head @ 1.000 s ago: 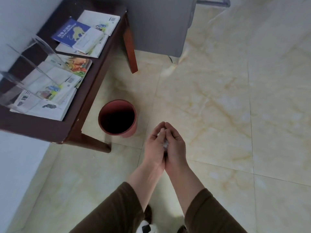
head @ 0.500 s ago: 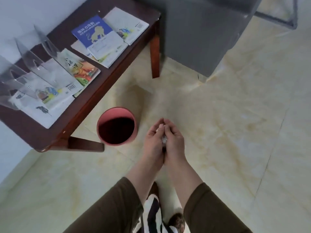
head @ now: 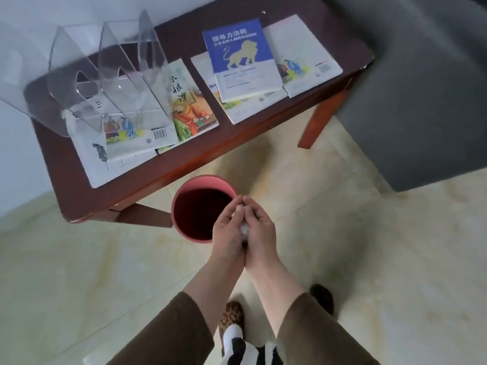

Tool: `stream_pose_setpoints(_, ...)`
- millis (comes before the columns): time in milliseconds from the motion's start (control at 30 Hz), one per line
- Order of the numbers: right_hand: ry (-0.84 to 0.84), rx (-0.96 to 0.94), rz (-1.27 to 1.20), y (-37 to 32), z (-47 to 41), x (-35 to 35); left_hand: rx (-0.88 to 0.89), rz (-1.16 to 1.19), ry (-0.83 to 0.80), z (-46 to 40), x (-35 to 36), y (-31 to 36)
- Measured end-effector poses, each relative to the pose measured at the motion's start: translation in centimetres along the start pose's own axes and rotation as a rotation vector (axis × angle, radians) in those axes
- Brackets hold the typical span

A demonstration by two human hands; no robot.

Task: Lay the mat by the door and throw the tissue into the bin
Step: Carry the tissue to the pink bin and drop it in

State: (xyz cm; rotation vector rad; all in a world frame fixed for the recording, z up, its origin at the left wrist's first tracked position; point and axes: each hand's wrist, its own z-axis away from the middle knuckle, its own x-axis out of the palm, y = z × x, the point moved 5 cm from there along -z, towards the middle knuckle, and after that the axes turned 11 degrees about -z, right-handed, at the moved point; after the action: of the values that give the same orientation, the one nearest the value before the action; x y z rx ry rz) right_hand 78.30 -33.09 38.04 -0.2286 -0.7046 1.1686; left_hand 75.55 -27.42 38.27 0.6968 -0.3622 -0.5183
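Note:
A crumpled white tissue (head: 244,228) is pressed between my two palms, only a sliver of it showing. My left hand (head: 227,230) and my right hand (head: 260,229) are cupped together around it. They hover over the right rim of the pink bin (head: 184,227), which stands on the floor by the table's edge. The inside of the bin looks dark, and I cannot make out anything in it. No mat or door is in view.
A dark wooden table (head: 147,175) stands behind the bin, with several books (head: 241,57) and a clear plastic file rack (head: 105,77) on it. A grey block of furniture (head: 421,88) fills the upper right. My slippered feet (head: 232,322) are on the pale tile floor.
The view has swung closer to the table and bin. My joined hands, still holding the tissue, have moved from right of the bin to over its right rim.

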Motion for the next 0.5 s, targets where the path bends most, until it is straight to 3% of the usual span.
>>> stream_pose_setpoints(267, -0.12, 0.196, 0.26, 4.0, -5.9, 1.4, -0.054, 0.218, 0.271, -5.2, -3.6, -2.9)
stream_pose_setpoints(500, -0.169, 0.268, 0.33, 7.3, -12.1, 2.8, -0.054, 0.45, 0.324, -10.8, -5.0, -4.8)
